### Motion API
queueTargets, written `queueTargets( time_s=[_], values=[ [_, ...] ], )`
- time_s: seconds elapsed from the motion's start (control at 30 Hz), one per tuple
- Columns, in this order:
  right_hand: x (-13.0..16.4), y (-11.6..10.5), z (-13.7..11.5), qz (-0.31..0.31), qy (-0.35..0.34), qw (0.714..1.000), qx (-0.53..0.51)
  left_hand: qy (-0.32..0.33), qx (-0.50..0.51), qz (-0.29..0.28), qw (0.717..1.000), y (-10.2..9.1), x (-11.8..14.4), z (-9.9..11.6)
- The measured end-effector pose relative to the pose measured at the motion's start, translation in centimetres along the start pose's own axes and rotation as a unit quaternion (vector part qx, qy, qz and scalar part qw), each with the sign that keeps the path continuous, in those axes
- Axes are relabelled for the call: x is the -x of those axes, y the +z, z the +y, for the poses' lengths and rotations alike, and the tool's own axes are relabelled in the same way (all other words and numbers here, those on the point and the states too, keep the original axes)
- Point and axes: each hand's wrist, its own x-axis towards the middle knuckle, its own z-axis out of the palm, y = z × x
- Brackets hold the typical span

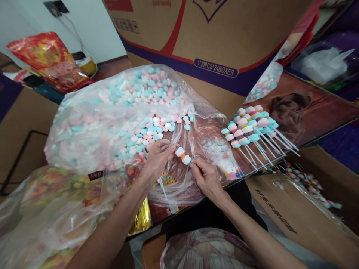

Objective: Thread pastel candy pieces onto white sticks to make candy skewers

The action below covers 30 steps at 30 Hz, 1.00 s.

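Pastel pink, blue and white round candies sit half-threaded on a thin stick pinched by the right hand. The left hand, fingers closed at the top candy, seems to be pressing it on; the next move likely calls for another piece from the clear plastic bag.

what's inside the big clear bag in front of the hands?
The clear bag holds loose pink, blue and white candies, heaped toward its far side. The cloudy plastic blurs most of them, and whatever lies beneath the heap is hidden.
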Motion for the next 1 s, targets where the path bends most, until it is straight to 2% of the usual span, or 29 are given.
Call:
queueTargets(
  time_s=[0.13, 0.37, 0.47, 0.53, 0.57, 0.6, 0.67, 0.7, 0.77, 0.8, 0.87, 0.9, 0.93, 0.97, 1.0],
  values=[
    [0.1, 0.0, 0.1, 0.008, 0.008, 1.0, -0.003, -0.031, 0.045, -0.006, 0.999, 1.1, 0.2, -0.7],
    [0.2, 0.0, 0.0, 0.029, 0.033, 0.999, 0.001, -0.054, 0.04, -0.043, 0.997, 2.9, 0.8, -1.6],
    [0.1, 0.0, 0.0, 0.038, 0.041, 0.998, -0.012, -0.041, -0.025, -0.058, 0.997, 2.4, 0.2, -0.7],
    [0.1, 0.0, 0.0, 0.042, 0.041, 0.998, -0.02, 0.012, -0.136, -0.052, 0.989, 1.2, -0.8, 0.5],
    [0.1, 0.0, 0.1, 0.043, 0.04, 0.998, -0.024, 0.054, -0.218, -0.041, 0.974, 0.4, -1.5, 1.2],
    [0.1, 0.1, 0.1, 0.044, 0.039, 0.998, -0.028, 0.108, -0.314, -0.016, 0.943, -0.5, -2.2, 1.8],
    [0.1, 0.1, 0.1, 0.047, 0.036, 0.998, -0.031, 0.192, -0.516, 0.031, 0.834, -2.2, -3.5, 2.9],
    [0.1, 0.1, 0.1, 0.047, 0.035, 0.998, -0.031, 0.21, -0.594, 0.046, 0.776, -2.9, -4.0, 3.2],
    [0.0, 0.2, 0.1, 0.045, 0.033, 0.998, -0.031, 0.213, -0.701, 0.063, 0.678, -3.8, -4.7, 3.3],
    [0.0, 0.2, 0.1, 0.043, 0.033, 0.998, -0.033, 0.205, -0.733, 0.065, 0.645, -4.0, -4.9, 3.2],
    [-0.1, 0.2, 0.0, 0.041, 0.035, 0.998, -0.036, 0.19, -0.767, 0.068, 0.609, -4.1, -5.1, 3.0],
    [-0.1, 0.2, 0.0, 0.041, 0.036, 0.998, -0.038, 0.187, -0.77, 0.069, 0.606, -4.1, -5.2, 2.9],
    [-0.1, 0.2, 0.0, 0.042, 0.037, 0.998, -0.039, 0.186, -0.764, 0.07, 0.614, -4.0, -5.2, 2.8],
    [-0.1, 0.2, 0.0, 0.041, 0.038, 0.998, -0.039, 0.187, -0.746, 0.072, 0.635, -4.0, -5.3, 2.9],
    [-0.1, 0.1, -0.1, 0.04, 0.039, 0.998, -0.039, 0.189, -0.716, 0.074, 0.668, -3.9, -5.4, 3.0]
  ],
)
